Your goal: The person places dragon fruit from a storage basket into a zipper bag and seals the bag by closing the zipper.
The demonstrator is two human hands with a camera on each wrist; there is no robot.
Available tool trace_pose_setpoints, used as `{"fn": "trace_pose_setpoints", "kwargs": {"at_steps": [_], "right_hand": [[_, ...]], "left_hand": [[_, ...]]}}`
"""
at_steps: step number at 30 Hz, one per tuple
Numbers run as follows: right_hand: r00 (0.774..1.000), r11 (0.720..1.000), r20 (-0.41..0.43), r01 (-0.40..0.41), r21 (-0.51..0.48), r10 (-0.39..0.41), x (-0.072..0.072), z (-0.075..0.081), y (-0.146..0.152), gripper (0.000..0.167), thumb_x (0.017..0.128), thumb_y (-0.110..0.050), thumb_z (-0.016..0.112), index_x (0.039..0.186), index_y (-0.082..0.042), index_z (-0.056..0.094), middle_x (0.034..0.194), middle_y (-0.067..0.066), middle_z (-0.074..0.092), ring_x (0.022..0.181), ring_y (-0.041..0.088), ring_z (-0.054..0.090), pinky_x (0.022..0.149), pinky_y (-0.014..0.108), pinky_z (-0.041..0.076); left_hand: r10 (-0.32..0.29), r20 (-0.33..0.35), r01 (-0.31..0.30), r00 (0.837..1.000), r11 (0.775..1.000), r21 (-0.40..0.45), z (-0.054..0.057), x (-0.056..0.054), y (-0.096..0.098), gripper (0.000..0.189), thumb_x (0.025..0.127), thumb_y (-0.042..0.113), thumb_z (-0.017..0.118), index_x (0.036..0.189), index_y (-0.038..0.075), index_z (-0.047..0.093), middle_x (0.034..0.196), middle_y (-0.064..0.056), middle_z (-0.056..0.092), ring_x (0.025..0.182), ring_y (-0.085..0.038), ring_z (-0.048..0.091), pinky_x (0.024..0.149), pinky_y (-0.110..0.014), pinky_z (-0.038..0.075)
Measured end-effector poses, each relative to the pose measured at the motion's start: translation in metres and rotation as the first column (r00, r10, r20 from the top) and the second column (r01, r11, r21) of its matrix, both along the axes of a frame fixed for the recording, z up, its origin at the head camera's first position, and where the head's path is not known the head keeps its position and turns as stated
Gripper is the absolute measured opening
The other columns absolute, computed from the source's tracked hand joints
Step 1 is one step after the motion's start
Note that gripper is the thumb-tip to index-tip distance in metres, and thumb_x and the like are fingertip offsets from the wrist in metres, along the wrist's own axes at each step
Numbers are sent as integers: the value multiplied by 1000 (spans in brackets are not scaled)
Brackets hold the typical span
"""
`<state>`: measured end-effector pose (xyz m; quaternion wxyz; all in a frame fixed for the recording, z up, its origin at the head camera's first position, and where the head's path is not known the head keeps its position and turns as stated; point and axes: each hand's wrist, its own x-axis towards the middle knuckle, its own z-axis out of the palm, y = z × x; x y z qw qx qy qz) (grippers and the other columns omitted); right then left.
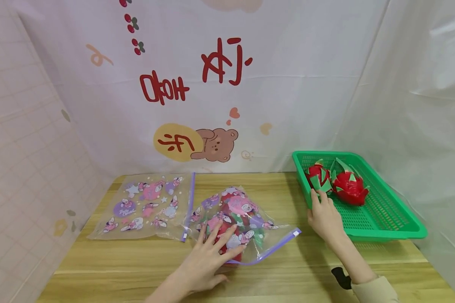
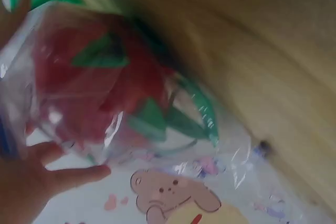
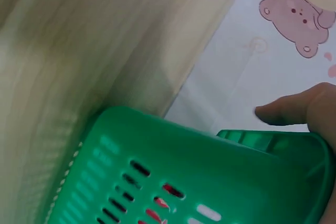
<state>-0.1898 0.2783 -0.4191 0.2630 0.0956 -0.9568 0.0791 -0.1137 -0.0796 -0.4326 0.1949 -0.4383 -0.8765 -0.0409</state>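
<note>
My left hand [image 1: 208, 261] lies with spread fingers on a clear printed zip bag [image 1: 246, 219] with a purple zip edge. Red dragon fruit [image 2: 100, 87] with green leaf tips shows through the plastic in the left wrist view. At the green basket [image 1: 392, 202], my right hand [image 1: 327, 219] reaches over the near left rim. Its fingertips are at the smaller dragon fruit [image 1: 320, 179], and whether they touch it cannot be told. Another dragon fruit [image 1: 350, 187] lies beside that one. The right thumb [image 3: 286, 109] is extended outside the basket wall in the right wrist view.
A second printed zip bag [image 1: 148, 206] lies flat on the left of the wooden table [image 1: 144, 269]. Behind the table hangs a white printed curtain [image 1: 280, 84], with more sheeting at both sides. A black patch [image 1: 341, 277] shows beside the right wrist.
</note>
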Motion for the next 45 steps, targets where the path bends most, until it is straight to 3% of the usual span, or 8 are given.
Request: {"fn": "trace_pose_setpoints", "kwargs": {"at_steps": [5, 14, 21, 33, 39, 45], "right_hand": [[995, 997, 98, 6, -73, 1, 1, 2, 2, 55, 77, 6, 54, 130, 16, 44, 111, 36, 54, 80, 47, 58, 53, 50, 49], [976, 995, 218, 39, -87, -19, 0, 4, 1, 61, 75, 10, 48, 135, 15, 36, 115, 36, 51, 89, 50, 57, 56, 50, 49], [972, 996, 233, 42, -79, -22, 1, 4, 1, 63, 75, 10, 51, 136, 15, 35, 117, 36, 51, 88, 48, 58, 56, 47, 48], [970, 996, 241, 52, -68, -35, 0, 4, 0, 65, 74, 9, 54, 136, 15, 35, 117, 35, 52, 89, 47, 58, 62, 51, 51], [970, 997, 243, 51, -62, -34, 0, 4, 0, 66, 73, 9, 55, 136, 14, 35, 117, 35, 52, 88, 46, 59, 61, 49, 51], [972, 997, 232, 43, -63, -27, 1, 4, -1, 67, 72, 11, 56, 136, 15, 35, 116, 35, 53, 86, 46, 59, 59, 47, 50]], "left_hand": [[27, -43, -28, 999, 999, -40, -2, -4, 10, 86, 68, 39, 83, 142, 32, 41, 154, -14, 30, 137, -47, 31, 90, -72, 41], [96, -117, -106, 988, 991, -87, 0, -21, 29, 73, 73, 45, 78, 138, 36, 46, 149, -12, 38, 132, -43, 41, 89, -67, 45], [139, -151, -154, 979, 983, -96, 0, -51, 46, 75, 69, 46, 81, 136, 35, 49, 146, -13, 40, 129, -43, 44, 85, -65, 48], [239, -89, -249, 967, 960, -129, 0, -104, 61, 77, 69, 45, 81, 138, 36, 46, 148, -13, 36, 131, -44, 41, 86, -65, 48], [288, -73, -294, 955, 951, -95, -3, -124, 66, 78, 68, 44, 83, 137, 35, 48, 148, -14, 36, 131, -46, 40, 89, -68, 44], [320, -72, -325, 945, 944, -64, -6, -137, 66, 76, 68, 43, 82, 136, 35, 49, 148, -13, 37, 131, -46, 41, 90, -69, 43]]}}
